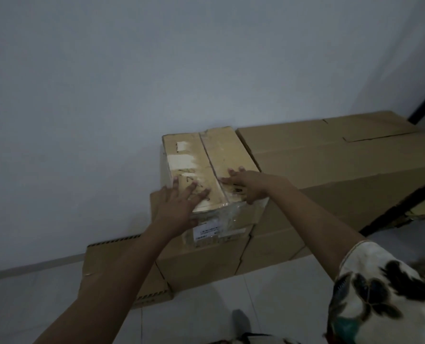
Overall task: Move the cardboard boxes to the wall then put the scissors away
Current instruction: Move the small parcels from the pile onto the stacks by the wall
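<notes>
Stacking looks to be the step in hand: a taped cardboard box (216, 150) sits on top of a plain brown box (206, 261), its far edge against or very close to the white wall (132, 70). Left hand (179, 204) lies flat on the near left of its top, fingers straight and spread, gripping nothing. Right hand (246, 184) presses the near right of the top the same way, fingers extended, thumb at the near edge. A long carton (330, 157) lies just beside it on the right, and a low box (102, 266) with a black-striped edge sits on the floor (281, 306) at the left, both along the wall. Scissors are nowhere in view. By the look of it, the next move calls for a last nudge to square the top box, then taking both hands off and finding the scissors
</notes>
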Demonstrator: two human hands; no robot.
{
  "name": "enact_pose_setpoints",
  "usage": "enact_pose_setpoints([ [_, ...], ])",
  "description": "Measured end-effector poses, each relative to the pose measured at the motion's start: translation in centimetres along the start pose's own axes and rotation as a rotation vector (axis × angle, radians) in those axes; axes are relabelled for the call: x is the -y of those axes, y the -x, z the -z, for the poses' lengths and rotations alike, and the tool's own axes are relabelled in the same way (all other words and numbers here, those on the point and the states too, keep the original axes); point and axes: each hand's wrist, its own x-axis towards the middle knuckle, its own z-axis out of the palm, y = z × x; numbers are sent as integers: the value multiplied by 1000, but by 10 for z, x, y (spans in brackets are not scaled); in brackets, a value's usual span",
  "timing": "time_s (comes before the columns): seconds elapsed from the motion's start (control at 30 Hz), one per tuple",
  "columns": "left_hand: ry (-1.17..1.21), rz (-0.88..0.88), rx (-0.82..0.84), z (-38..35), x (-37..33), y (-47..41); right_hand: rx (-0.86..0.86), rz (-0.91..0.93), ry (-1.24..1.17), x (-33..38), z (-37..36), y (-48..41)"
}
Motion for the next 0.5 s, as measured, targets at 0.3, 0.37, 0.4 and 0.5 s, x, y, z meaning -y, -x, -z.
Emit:
enact_pose_setpoints([
  [0.3,23,-14,-2,3,9,-24,-35,5,-34,-15,8,-17],
  [0.37,35,-24,-1,3,11,-25,-34,7,-40,-16,8,-18],
  [0.4,32,-31,-5,2,11,-26,-32,6,-36,-17,8,-19],
  [0.5,15,-31,-10,2,12,-28,-16,-3,-32,-16,8,-19],
])
